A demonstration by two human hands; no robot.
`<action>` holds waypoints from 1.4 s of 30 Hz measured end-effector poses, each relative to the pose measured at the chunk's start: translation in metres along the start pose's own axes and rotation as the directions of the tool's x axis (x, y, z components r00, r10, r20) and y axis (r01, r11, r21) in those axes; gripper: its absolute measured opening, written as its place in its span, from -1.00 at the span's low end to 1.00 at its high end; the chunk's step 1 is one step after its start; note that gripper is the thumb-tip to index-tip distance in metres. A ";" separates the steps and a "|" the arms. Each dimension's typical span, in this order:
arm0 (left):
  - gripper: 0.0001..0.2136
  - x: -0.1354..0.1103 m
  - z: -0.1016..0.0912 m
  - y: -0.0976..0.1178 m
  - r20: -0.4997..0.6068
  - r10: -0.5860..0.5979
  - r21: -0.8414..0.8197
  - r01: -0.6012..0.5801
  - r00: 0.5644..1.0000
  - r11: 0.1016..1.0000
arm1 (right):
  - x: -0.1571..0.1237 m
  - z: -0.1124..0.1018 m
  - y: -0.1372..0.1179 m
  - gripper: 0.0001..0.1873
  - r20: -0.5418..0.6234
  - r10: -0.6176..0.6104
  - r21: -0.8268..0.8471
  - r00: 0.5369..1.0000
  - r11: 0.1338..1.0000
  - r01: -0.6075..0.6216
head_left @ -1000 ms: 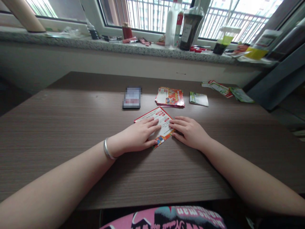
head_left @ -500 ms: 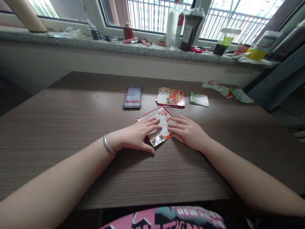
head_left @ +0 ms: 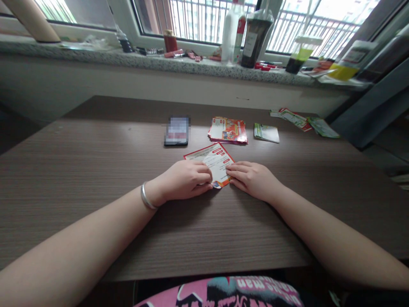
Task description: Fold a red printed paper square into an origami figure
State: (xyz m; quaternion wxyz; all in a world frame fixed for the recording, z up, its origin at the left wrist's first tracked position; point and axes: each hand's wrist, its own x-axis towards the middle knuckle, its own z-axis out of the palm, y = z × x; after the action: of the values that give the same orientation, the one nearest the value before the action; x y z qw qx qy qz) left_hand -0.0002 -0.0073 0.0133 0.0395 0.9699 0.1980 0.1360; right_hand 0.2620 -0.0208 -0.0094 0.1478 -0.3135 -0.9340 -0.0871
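A red-and-white printed leaflet point(head_left: 217, 162) lies on the brown wooden table point(head_left: 96, 170) in front of me, partly folded. My left hand point(head_left: 185, 181), with a silver bangle on the wrist, has its fingers curled and pinches the leaflet's left part. My right hand point(head_left: 252, 179) rests on the leaflet's right corner, its fingers pressed together on the paper's edge. The leaflet's near corner is hidden under my fingers.
A phone point(head_left: 177, 131) lies beyond the leaflet. To its right are a stack of red leaflets point(head_left: 228, 130), a green-and-white stack point(head_left: 266, 132) and loose leaflets point(head_left: 300, 119). Bottles point(head_left: 233, 30) and jars point(head_left: 300, 53) crowd the stone windowsill point(head_left: 96, 57).
My left hand's fingers went from lying flat on the leaflet to curled and pinching it. The leaflet looks narrower, its near part folded over. My right hand stayed at the right corner.
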 end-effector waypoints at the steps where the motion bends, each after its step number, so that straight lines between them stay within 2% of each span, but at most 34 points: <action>1: -0.77 0.000 0.000 0.002 0.002 -0.009 0.020 0.009 1.000 1.000 | 0.000 0.000 0.000 -0.70 0.004 0.007 0.006 1.000 1.000 -0.007; 5: -0.82 0.002 0.002 0.006 0.011 -0.028 0.065 0.027 1.000 0.997 | 0.000 -0.002 -0.002 -0.68 0.036 0.010 0.019 0.999 1.000 -0.011; 9: -0.78 0.003 0.006 0.006 -0.019 -0.072 0.070 0.073 0.997 0.995 | 0.001 -0.003 -0.003 -0.68 0.053 -0.003 0.021 0.999 1.000 0.002; 15: -0.75 0.004 0.010 -0.003 -0.058 -0.211 -0.215 0.194 0.976 0.957 | -0.001 -0.002 -0.001 -0.71 0.022 0.003 0.064 1.000 0.998 -0.004; 18: -0.75 0.005 0.012 -0.008 -0.086 -0.238 -0.290 0.205 0.967 0.935 | -0.003 0.000 0.001 -0.72 0.018 0.013 0.115 1.000 0.993 -0.015; 22: -0.78 0.005 0.015 -0.012 -0.114 -0.237 -0.275 0.199 0.965 0.941 | -0.005 0.004 0.005 -0.73 0.020 0.026 0.195 0.999 0.980 -0.029; 27: -0.81 0.003 0.016 -0.012 -0.052 -0.299 -0.255 0.277 0.953 0.926 | -0.002 0.004 0.004 -0.78 0.000 0.059 0.269 0.998 0.961 -0.057; 31: -0.84 0.003 0.016 -0.011 -0.034 -0.333 -0.245 0.315 0.942 0.917 | 0.000 0.002 0.000 -0.80 0.007 0.102 0.278 0.995 0.955 -0.100; 36: -0.84 0.002 0.020 -0.013 -0.026 -0.386 -0.211 0.372 0.922 0.904 | 0.000 0.003 -0.003 -0.74 0.001 0.197 0.214 0.980 0.958 -0.193; 42: -0.82 0.002 0.022 -0.013 -0.077 -0.393 -0.139 0.380 0.916 0.914 | 0.002 -0.001 -0.005 -0.70 -0.001 0.103 0.176 0.995 0.979 -0.101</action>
State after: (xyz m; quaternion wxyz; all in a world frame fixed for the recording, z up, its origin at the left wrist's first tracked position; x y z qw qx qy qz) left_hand 0.0026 0.0046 -0.0088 0.1143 0.8990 0.3790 0.1874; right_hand 0.2573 -0.0239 -0.0084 0.1840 -0.3462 -0.9199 0.0014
